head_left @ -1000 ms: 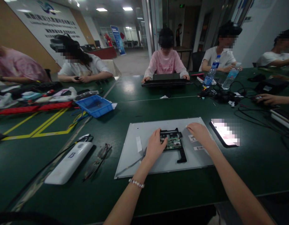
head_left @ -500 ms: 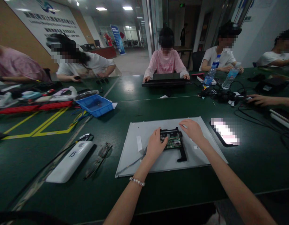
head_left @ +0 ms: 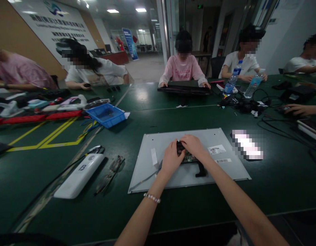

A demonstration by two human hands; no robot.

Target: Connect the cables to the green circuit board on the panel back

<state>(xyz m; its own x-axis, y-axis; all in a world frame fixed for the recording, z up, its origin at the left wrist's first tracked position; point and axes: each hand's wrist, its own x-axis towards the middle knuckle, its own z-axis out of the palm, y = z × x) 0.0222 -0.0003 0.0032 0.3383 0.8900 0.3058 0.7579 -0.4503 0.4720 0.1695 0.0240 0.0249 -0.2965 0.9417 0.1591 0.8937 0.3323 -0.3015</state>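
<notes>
A grey flat panel [head_left: 219,167] lies face down on the green table in front of me. On its middle sits a small green circuit board in a black frame [head_left: 190,158], with a black leg reaching toward me. My left hand [head_left: 172,159] rests at the board's left edge, fingers curled against it. My right hand [head_left: 195,147] lies over the top of the board, fingers bent down onto it and meeting my left hand. A thin cable runs from under my left hand toward the panel's near left corner.
A lit phone [head_left: 247,144] lies right of the panel. A white power bank [head_left: 80,176] and glasses [head_left: 109,174] lie to the left, a blue bin [head_left: 106,115] farther back. Several people sit around the table with laptops, water bottles [head_left: 232,82] and tangled cables [head_left: 247,104].
My right hand has moved left from the panel's upper right area onto the circuit board, uncovering the labels on the panel. My left hand has stayed at the board's left edge.
</notes>
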